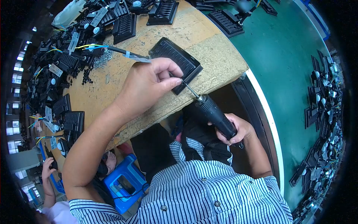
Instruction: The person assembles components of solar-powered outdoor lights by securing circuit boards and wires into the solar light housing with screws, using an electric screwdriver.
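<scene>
My right hand [240, 130] is wrapped around the rear of a black electric screwdriver [213, 111], which slants up and left. Its thin metal bit reaches to the fingertips of my left hand [151, 80], at the near edge of a black finned housing [174, 55]. Thumb and forefinger of that left hand are pinched together at the bit's tip; whatever lies between them is too small to make out. The housing looks like a floodlight body and rests on the worn wooden bench [203, 71]. A black cable [117, 49] with yellow and blue wire ends and a label runs left from it.
Many similar black housings [124, 28] pile up along the bench's far and left sides, near loose screws [103, 59] and small black parts [87, 75]. A green conveyor belt [278, 63] on the right carries more units. A blue plastic stool [125, 183] and another person's hand [47, 168] are lower left.
</scene>
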`<state>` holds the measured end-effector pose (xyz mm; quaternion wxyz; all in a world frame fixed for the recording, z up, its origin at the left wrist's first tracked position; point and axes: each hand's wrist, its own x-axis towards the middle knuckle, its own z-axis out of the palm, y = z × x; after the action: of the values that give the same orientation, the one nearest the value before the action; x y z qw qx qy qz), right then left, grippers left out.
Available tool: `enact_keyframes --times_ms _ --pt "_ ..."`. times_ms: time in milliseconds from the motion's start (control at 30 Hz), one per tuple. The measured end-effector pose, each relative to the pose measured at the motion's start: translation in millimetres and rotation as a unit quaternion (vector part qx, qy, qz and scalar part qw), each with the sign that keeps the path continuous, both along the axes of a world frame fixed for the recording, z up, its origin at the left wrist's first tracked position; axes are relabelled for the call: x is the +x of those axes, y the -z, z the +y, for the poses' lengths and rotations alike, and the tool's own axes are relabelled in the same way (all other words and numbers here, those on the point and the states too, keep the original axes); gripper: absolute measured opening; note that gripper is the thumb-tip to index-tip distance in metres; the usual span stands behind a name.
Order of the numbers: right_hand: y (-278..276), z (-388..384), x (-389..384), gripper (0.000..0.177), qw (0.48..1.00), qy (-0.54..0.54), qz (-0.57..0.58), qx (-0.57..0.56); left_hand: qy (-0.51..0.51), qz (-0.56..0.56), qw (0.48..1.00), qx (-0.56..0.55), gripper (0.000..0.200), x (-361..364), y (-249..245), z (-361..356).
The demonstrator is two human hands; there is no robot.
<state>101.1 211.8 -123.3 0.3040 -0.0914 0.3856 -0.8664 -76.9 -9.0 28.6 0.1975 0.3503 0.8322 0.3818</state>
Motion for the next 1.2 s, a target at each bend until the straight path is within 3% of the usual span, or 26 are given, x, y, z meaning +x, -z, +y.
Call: enact_keyframes --times_ms 267,367,467,567,767,867,967,1200 --pt "1.1 -0.6 -1.2 0.078 1.0 0.003 0.002 0.001 -0.017 -0.011 1.0 -0.021 0.009 0.3 -3.8 0.1" --pt "-0.3 -0.4 -1.7 0.078 1.0 0.001 0.01 0.012 -0.026 -0.031 0.999 0.021 0.008 1.1 1.6 -1.0" --pt "0.8 -0.3 -2.3 0.078 1.0 0.001 0.011 0.011 -0.012 -0.005 0.999 0.031 0.009 2.0 2.7 -1.9" --pt "4.1 -0.4 -1.6 0.077 1.0 -0.004 0.014 -0.013 0.065 0.106 0.991 0.047 0.011 -1.9 9.4 -5.8" --pt "5.9 0.4 -2.0 0.076 0.999 -0.005 0.025 -0.028 0.079 0.134 0.986 0.054 0.016 -2.7 10.2 -3.9" --pt "-1.6 3.5 0.3 0.077 1.0 -0.001 0.027 -0.002 0.042 0.091 0.995 -0.013 0.022 2.2 0.3 -1.7" --pt "-8.4 5.2 5.1 0.077 0.999 0.012 0.025 0.027 0.077 0.099 0.99 -0.071 0.027 -0.6 -10.4 -1.6" --pt "-28.0 10.4 11.3 0.078 0.993 0.039 -0.003 0.112 0.099 0.22 0.97 -0.002 0.031 -2.7 5.3 0.2"
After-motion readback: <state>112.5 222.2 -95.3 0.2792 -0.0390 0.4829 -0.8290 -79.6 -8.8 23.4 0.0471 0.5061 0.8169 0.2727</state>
